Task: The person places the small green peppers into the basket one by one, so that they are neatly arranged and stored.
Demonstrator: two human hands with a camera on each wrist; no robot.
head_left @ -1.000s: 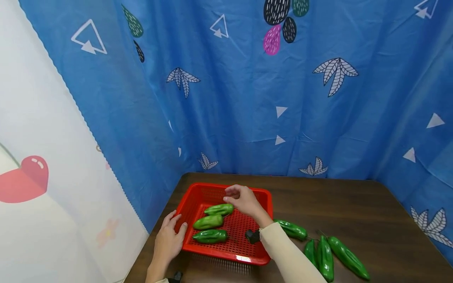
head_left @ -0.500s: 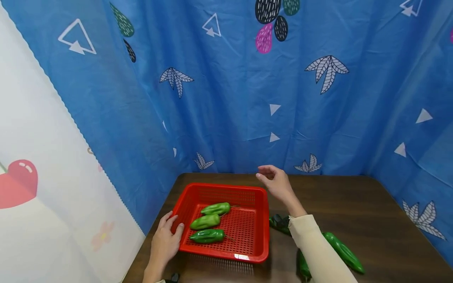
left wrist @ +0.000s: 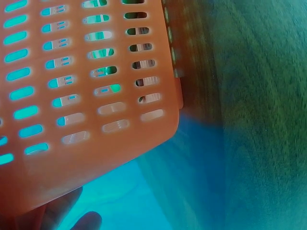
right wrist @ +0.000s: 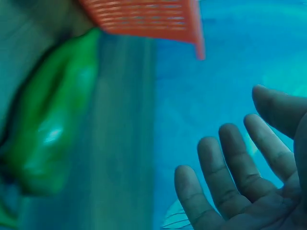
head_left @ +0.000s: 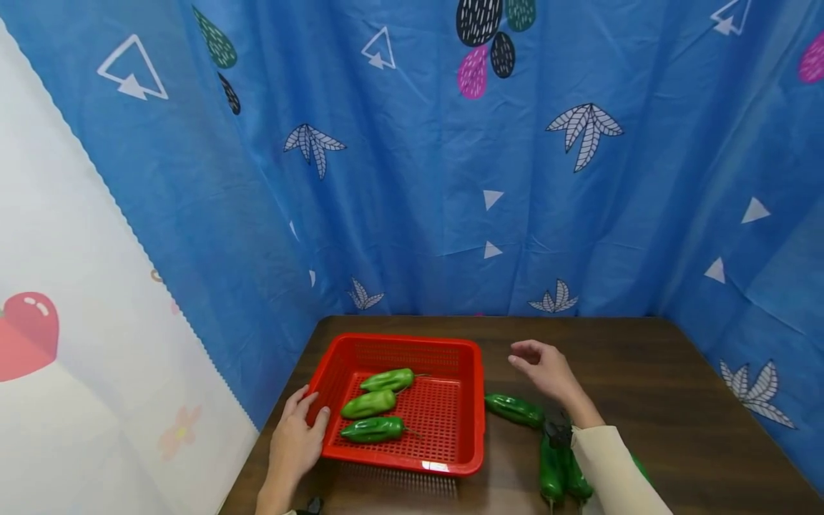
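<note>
A red plastic basket (head_left: 481, 400) stands on the table with three green peppers inside, lying one behind another: a front pepper (head_left: 373, 429), a middle pepper (head_left: 368, 404) and a back pepper (head_left: 388, 380). My left hand (head_left: 296, 438) rests at the basket's left rim, its fingers loosely spread. In the left wrist view, two fingertips (left wrist: 88, 221) show past the rim. To the right of the basket, my right hand (head_left: 547, 370) hovers with relaxed fingers, holding nothing. Below and beside it lies a dark green pepper (head_left: 515, 410); the right wrist view shows a pepper (right wrist: 53, 115) close up.
More green peppers (head_left: 551, 471) lie near the table's front right, partly hidden by the right wrist and sleeve (head_left: 611, 465). A dark wooden table (head_left: 618, 357) backs onto a blue patterned curtain (head_left: 418, 179). A white printed cloth (head_left: 116, 343) hangs at left.
My right hand has left the space over the basket, rising across its right rim, then lowering toward the peppers on the table. The left hand stays at the rim.
</note>
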